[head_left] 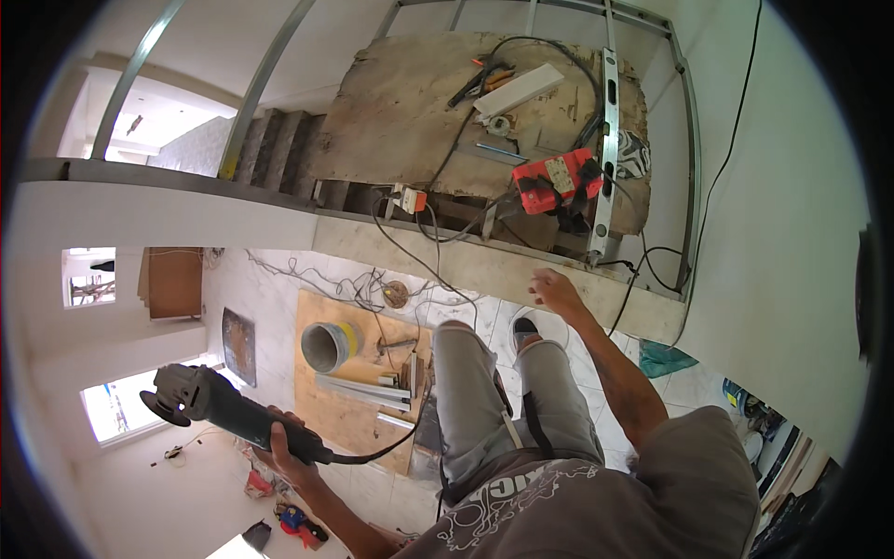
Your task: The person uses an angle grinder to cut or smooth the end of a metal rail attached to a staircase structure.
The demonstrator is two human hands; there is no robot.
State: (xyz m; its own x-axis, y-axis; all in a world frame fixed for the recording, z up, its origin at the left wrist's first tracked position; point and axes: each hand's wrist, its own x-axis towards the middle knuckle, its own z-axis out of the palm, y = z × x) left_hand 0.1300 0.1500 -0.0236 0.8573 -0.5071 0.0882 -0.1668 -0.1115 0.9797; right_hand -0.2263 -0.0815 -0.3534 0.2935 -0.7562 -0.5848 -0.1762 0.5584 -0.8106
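My left hand (287, 447) is wrapped around the dark body of an angle grinder (233, 405). The grinder's head and disc guard point up and to the left, and its power cord (377, 456) trails off to the right from the rear end. My right hand (557, 291) hangs in front of the pale ledge (447, 256), its fingers loosely bent and a little apart, with nothing seen in them. Beyond it, a red box-shaped tool or case (559, 182) with black straps lies on a worn wooden board (400, 112), beside a long spirit level (610, 121).
Pliers-like hand tools (484, 79), a white strip (519, 91) and loops of black cable share the board, inside a metal frame (689, 121). A power adapter (408, 198) sits by its edge. Below, a plywood sheet (317, 307) carries a bucket (328, 347) and metal profiles (363, 391).
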